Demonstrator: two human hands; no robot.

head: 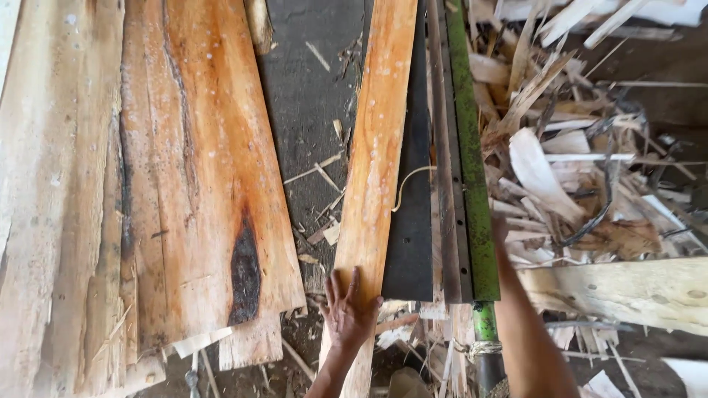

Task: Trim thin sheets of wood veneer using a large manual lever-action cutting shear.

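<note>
The long narrow orange wooden plank (372, 155) is pressed flat by the open left hand (348, 309); nothing is gripped. The right hand's grip cannot be told, being hidden behind the green metal rail (470, 147).

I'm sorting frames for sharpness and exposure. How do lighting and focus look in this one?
Head view: even daylight, no glare; the plank under the left hand is sharp. The right arm is shaded, its hand hidden. The scrap pile at right looks softer, and the boards at left bow slightly.
</note>
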